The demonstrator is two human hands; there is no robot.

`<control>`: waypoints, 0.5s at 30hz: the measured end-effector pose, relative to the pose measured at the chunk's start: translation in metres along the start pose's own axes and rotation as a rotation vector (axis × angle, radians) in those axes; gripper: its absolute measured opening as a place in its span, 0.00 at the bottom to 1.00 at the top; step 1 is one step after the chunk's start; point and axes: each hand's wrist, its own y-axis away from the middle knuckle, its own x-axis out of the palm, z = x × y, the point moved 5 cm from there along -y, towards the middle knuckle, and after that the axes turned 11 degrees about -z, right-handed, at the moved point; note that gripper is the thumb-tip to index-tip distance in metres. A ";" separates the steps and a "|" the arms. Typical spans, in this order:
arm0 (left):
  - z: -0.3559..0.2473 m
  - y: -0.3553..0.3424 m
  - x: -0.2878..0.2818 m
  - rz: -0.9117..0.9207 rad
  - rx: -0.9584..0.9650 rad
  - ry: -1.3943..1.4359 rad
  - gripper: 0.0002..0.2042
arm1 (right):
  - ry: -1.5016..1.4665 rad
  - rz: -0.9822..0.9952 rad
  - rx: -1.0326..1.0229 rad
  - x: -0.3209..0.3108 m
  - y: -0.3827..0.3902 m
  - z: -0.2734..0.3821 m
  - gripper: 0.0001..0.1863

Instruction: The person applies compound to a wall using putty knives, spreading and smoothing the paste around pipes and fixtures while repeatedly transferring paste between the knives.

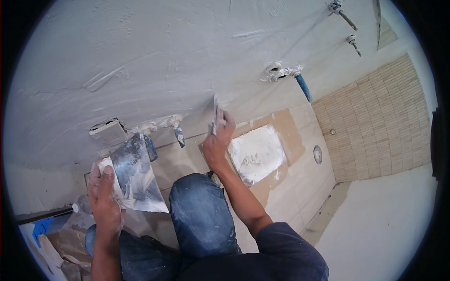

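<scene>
My left hand (105,194) is closed around the plaster-smeared edge of a broad metal plastering blade (136,173), held tilted in front of my left knee. White plaster streaks its face. Ahead, my right hand (219,143) grips a putty knife (215,114), its narrow blade up near the lower part of the wall (164,70); whether it touches cannot be made out. Fresh white plaster with ridges and scrape marks covers this wall. To the right of my right forearm, a rectangular patch of white plaster material (258,154) lies over brown sheeting (294,136).
Blue pipe stubs (303,88) and two valve stems (348,21) stick out of the wall. An electrical box (111,132) sits low at left. Farther right are a round floor drain (318,154) and a beige tiled wall (375,122). Crumpled paper (70,246) lies lower left.
</scene>
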 end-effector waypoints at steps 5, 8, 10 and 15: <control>0.002 -0.003 -0.004 -0.013 0.016 -0.024 0.16 | -0.525 -0.183 0.722 -0.022 -0.006 -0.059 0.25; 0.002 -0.002 -0.003 0.001 0.008 -0.009 0.16 | -0.702 -0.207 1.017 -0.012 -0.035 -0.064 0.28; 0.001 -0.002 -0.004 -0.022 0.008 -0.011 0.16 | -0.660 -0.310 1.174 -0.002 -0.049 -0.050 0.28; 0.002 0.000 -0.005 -0.038 -0.002 -0.005 0.15 | -0.612 -0.174 0.882 0.000 -0.051 0.028 0.27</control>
